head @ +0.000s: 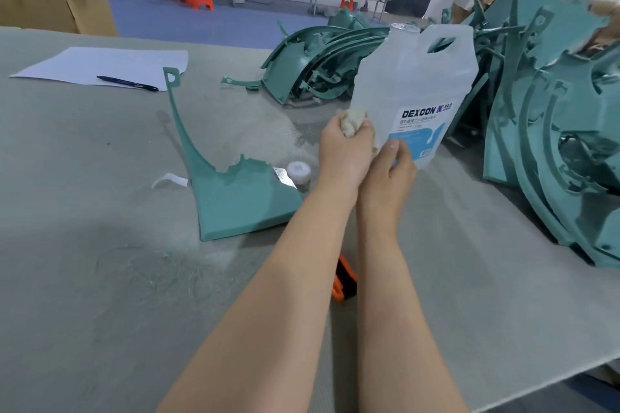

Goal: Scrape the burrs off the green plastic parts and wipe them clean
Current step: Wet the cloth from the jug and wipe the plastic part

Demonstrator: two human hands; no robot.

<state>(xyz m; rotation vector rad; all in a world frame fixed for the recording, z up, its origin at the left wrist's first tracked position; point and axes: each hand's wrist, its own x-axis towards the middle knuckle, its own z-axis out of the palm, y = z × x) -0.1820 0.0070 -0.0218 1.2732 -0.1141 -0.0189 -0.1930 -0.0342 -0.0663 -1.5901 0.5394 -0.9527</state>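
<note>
One green plastic part [235, 198] lies flat on the grey table, its long thin arm reaching up and left. My left hand [345, 151] grips a crumpled beige cloth [354, 121] in its fist, right of the part. Just beside it, my right hand [394, 164] touches the lower front of a clear plastic jug [419, 77] labelled DEXCON, thumb on the blue label; the other fingers are hidden. An orange and black scraper [345, 278] lies on the table, partly hidden under my left forearm.
Piles of green parts stand at the back centre [318, 67] and along the right [553, 144]. A white bottle cap [298, 171] sits by the part. A sheet of paper [100, 65] with a pen [127, 83] lies far left. Green shavings litter the table front.
</note>
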